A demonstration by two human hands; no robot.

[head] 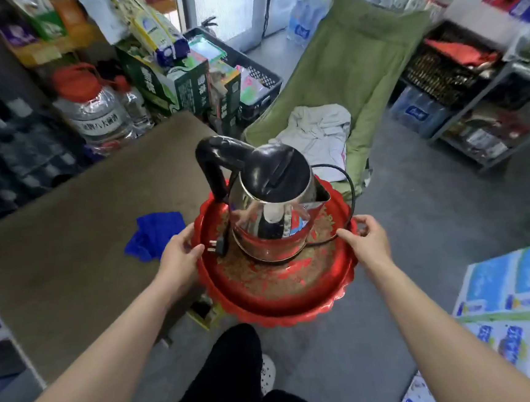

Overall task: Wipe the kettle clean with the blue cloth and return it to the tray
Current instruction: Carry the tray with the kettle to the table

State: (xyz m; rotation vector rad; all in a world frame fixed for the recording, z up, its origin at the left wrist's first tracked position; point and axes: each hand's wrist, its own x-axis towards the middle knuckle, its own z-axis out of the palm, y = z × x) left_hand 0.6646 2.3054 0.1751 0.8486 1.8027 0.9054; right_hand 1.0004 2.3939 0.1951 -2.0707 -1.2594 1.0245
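Note:
A steel kettle with a black lid and handle stands upright on a round red tray with a scalloped rim. Its black cord loops over the tray, and the plug lies by the left rim. My left hand grips the tray's left rim, thumb over the edge. My right hand grips the right rim. The tray juts past the corner of a brown table. A crumpled blue cloth lies on the table just left of the tray.
A green folding chair with a white garment stands behind the tray. Boxes, large bottles and a black crate crowd the table's far side. Shelves stand at right, printed cartons at lower right. My dark-clad legs are below the tray.

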